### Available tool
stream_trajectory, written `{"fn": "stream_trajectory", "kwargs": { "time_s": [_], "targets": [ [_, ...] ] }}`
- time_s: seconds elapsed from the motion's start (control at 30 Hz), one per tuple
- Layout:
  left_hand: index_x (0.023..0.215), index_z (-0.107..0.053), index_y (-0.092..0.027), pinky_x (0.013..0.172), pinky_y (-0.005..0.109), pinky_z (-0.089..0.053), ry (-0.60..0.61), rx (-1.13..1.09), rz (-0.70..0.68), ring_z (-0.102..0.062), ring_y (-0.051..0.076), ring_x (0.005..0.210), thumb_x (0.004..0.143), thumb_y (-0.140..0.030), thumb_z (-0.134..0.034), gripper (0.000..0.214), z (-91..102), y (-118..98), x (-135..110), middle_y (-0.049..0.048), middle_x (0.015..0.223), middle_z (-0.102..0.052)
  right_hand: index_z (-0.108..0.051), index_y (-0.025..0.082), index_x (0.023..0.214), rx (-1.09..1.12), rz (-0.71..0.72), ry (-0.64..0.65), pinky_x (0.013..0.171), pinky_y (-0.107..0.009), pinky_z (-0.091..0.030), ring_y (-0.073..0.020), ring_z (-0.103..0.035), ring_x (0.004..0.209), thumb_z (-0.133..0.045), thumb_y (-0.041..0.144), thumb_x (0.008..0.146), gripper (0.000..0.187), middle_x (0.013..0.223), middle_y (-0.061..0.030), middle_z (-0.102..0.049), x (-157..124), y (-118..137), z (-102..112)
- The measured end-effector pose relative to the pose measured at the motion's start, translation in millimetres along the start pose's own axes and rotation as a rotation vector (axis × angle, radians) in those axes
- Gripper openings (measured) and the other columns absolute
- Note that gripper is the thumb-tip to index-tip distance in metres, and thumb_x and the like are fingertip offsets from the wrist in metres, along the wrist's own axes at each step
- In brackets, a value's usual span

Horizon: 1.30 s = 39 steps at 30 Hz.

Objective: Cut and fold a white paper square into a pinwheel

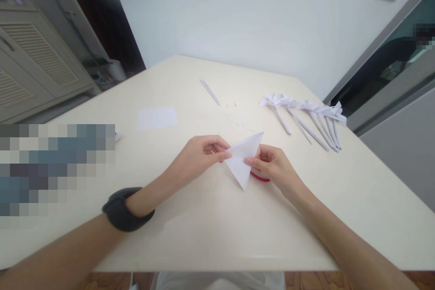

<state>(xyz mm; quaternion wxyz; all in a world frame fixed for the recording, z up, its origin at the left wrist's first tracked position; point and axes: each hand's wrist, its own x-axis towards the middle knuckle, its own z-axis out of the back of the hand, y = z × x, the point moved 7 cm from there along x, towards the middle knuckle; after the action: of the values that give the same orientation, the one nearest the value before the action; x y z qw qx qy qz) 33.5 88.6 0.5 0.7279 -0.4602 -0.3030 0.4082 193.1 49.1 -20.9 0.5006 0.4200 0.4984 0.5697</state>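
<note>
A folded piece of white paper [240,158], roughly triangular, is held above the table between both hands. My left hand [207,152] pinches its left corner between thumb and fingers. At the right edge, my right hand [272,163] grips the same paper, thumb in front and the other fingers behind. Beneath the right hand a curved red object [260,177] shows in part; the paper and the hand hide the rest, so I cannot tell what it is. A dark band [127,210] is around my left wrist.
On the pale table [210,226], several paper flowers with rolled stems [304,104] lie at the right. Two thin paper sticks [210,92] and small scraps [234,105] lie toward the back. A flat white sheet [157,118] rests on the left. The wall [224,13] borders the far edge.
</note>
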Motion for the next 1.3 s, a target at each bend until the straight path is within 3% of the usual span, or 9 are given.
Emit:
{"fn": "stream_trajectory", "kwargs": {
  "time_s": [0.23, 0.5, 0.67, 0.77, 1.3],
  "targets": [
    [0.081, -0.064, -0.018, 0.066, 0.022, -0.041, 0.048, -0.053, 0.020, -0.057, 0.012, 0.067, 0.077, -0.031, -0.063, 0.014, -2.5, 1, -1, -0.0030, 0.065, -0.058, -0.049, 0.019, 0.071, -0.075, 0.062, -0.060, 0.055, -0.024, -0.031, -0.0109, -0.041, 0.061, -0.061, 0.033, 0.078, 0.021, 0.068, 0.0026, -0.048, 0, 7, 2],
    [0.083, -0.063, -0.018, 0.069, 0.026, -0.044, 0.069, -0.076, 0.040, -0.059, 0.014, 0.068, 0.075, -0.033, -0.065, 0.017, -4.9, 7, -1, -0.0021, 0.066, -0.059, -0.044, 0.018, 0.066, -0.002, 0.010, -0.041, 0.049, -0.023, -0.021, -0.0078, -0.029, 0.052, -0.063, 0.037, 0.078, 0.029, 0.060, 0.0056, -0.038, -1, 2, 3],
    [0.081, -0.063, -0.018, 0.067, 0.027, -0.045, 0.100, -0.077, 0.045, -0.059, 0.015, 0.067, 0.074, -0.032, -0.064, 0.015, -8.7, 7, -1, -0.0017, 0.065, -0.061, -0.055, 0.018, 0.078, -0.041, 0.045, -0.040, 0.057, -0.025, -0.033, -0.0118, -0.045, 0.065, -0.059, 0.032, 0.081, 0.015, 0.073, 0.0007, -0.050, 0, 8, 1],
    [0.081, -0.064, -0.018, 0.067, 0.027, -0.045, 0.117, -0.075, 0.045, -0.059, 0.015, 0.066, 0.074, -0.031, -0.064, 0.014, -10.7, 7, -1, -0.0014, 0.064, -0.061, -0.059, 0.017, 0.084, -0.023, 0.034, -0.086, 0.057, -0.025, -0.034, -0.0123, -0.047, 0.064, -0.059, 0.032, 0.081, 0.015, 0.075, -0.0009, -0.055, 0, 8, 4],
    [0.082, -0.064, -0.019, 0.065, 0.026, -0.044, 0.209, -0.029, 0.043, -0.059, 0.015, 0.067, 0.074, -0.029, -0.063, 0.013, -14.6, 8, -1, -0.0011, 0.067, -0.061, -0.055, 0.016, 0.066, -0.002, 0.045, -0.155, 0.050, -0.021, -0.030, -0.0080, -0.040, 0.054, -0.063, 0.029, 0.079, 0.020, 0.056, 0.0042, -0.047, -2, 16, 14]
  ]
}}
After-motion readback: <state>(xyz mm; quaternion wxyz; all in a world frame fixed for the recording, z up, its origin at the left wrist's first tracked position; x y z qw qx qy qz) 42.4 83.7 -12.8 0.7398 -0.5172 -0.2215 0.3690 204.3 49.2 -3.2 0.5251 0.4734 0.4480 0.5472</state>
